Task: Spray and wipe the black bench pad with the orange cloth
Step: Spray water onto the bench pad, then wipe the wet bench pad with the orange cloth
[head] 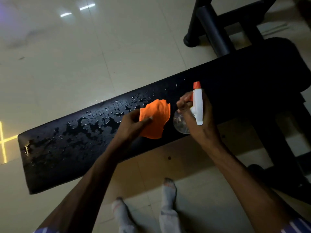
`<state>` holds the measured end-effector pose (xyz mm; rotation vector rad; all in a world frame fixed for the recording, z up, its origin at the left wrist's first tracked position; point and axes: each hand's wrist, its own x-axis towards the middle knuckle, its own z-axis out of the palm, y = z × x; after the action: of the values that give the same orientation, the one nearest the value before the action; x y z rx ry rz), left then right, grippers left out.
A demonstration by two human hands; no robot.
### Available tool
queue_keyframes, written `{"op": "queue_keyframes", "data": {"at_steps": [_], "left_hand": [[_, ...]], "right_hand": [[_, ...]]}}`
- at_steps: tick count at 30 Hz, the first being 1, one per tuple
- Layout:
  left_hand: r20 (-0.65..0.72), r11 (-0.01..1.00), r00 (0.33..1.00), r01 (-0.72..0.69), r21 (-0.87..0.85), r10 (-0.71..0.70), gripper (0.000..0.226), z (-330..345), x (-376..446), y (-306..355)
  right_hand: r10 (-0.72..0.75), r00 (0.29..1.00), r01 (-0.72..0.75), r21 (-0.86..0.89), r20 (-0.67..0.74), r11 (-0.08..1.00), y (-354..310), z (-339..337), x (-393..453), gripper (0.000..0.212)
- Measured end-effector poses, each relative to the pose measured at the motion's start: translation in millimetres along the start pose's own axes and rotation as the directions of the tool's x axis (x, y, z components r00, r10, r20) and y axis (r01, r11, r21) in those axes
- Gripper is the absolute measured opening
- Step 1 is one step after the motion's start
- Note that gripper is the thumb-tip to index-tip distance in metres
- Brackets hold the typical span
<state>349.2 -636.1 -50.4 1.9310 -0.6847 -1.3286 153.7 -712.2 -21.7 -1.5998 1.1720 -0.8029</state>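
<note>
Left hand (133,122) pinches the orange cloth (155,119), held over the near-middle of the black bench pad (235,84). Right hand (198,118), just to its right, is wrapped round the spray bottle (197,105), nozzle pointing away. Pad's long axis runs lower-left to upper-right. The beaded water (87,125) lies leftward of the cloth, so the left hand looks best placed to wipe.

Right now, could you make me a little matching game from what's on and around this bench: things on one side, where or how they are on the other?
Things:
1. orange cloth
2. spray bottle
3. black bench pad
4. white socks

States:
A. wet with droplets
B. held in the right hand
C. on the tiled floor
D. held in the left hand

Pairs: 1-D, 2-B, 3-A, 4-C
</note>
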Motion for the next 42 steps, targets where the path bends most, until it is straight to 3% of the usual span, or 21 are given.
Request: {"op": "queue_keyframes", "data": {"at_steps": [5, 6, 7, 9, 15, 20, 24, 26, 27, 29, 31, 33, 36, 39, 42], "left_hand": [[0.043, 0.991, 0.998, 0.046, -0.129, -0.041, 0.047, -23, -32, 10], [-0.052, 0.993, 0.998, 0.026, -0.113, -0.032, 0.049, -32, -33, -4], [-0.038, 0.973, 0.994, 0.091, -0.213, -0.101, 0.050, -47, -36, -20], [0.011, 0.951, 0.995, 0.098, -0.295, -0.099, 0.045, -64, -45, -46], [-0.018, 0.930, 0.993, 0.100, -0.355, -0.114, 0.029, -58, -54, -51], [-0.015, 0.919, 0.991, 0.118, -0.377, -0.134, 0.026, -61, -66, -44], [0.010, 0.901, 0.995, 0.095, -0.423, -0.100, 0.021, -69, -74, -42], [0.056, 0.879, 0.994, 0.114, -0.464, -0.099, 0.018, -72, -80, -41], [0.085, 0.873, 0.992, 0.126, -0.471, -0.097, 0.018, -74, -83, -40], [0.128, 0.869, 0.988, 0.139, -0.475, -0.088, 0.019, -80, -87, -44], [0.136, 0.871, 0.988, 0.134, -0.473, -0.078, 0.022, -89, -91, -50], [0.103, 0.875, 0.991, 0.120, -0.470, -0.081, 0.024, -100, -93, -56], [0.030, 0.905, 0.995, 0.103, -0.412, -0.099, 0.029, -118, -90, -73], [0.040, 0.940, 0.993, 0.119, -0.320, -0.112, 0.038, -129, -86, -89], [0.012, 0.971, 0.998, 0.060, -0.230, -0.059, 0.039, -138, -81, -99]], "right_hand": [[0.027, 0.999, -0.028, 0.025, 0.045, 0.999, -3, 28, 33, 0.037], [0.031, 0.998, -0.031, 0.005, 0.054, 0.999, -3, 33, 37, 0.038], [0.027, 0.998, -0.026, -0.022, 0.059, 0.999, -2, 37, 40, 0.039], [0.025, 0.998, -0.022, -0.039, 0.057, 0.999, 0, 43, 44, 0.040], [0.098, 0.994, -0.091, -0.109, 0.053, 0.990, 10, 38, 27, 0.062], [0.252, 0.968, -0.252, -0.091, -0.008, 0.963, 25, 30, -4, 0.083], [0.384, 0.902, -0.397, -0.030, -0.200, 0.917, 21, 44, -55, 0.057], [0.490, 0.867, -0.486, 0.061, -0.092, 0.872, 12, 64, -75, 0.046], [0.555, 0.831, -0.556, 0.082, 0.034, 0.827, 7, 76, -81, 0.053], [0.634, 0.699, -0.706, 0.174, 0.332, 0.687, -6, 99, -90, 0.078], [0.611, 0.606, -0.794, 0.341, 0.510, 0.503, -20, 117, -92, 0.078], [0.610, 0.622, -0.779, 0.467, 0.490, 0.418, -30, 129, -91, 0.054], [0.608, 0.720, -0.688, 0.451, 0.334, 0.568, -42, 144, -89, 0.016], [0.513, 0.831, -0.554, 0.236, 0.214, 0.799, -55, 149, -78, 0.013], [0.296, 0.954, -0.288, -0.141, 0.040, 0.947, -65, 151, -56, 0.012]]}}
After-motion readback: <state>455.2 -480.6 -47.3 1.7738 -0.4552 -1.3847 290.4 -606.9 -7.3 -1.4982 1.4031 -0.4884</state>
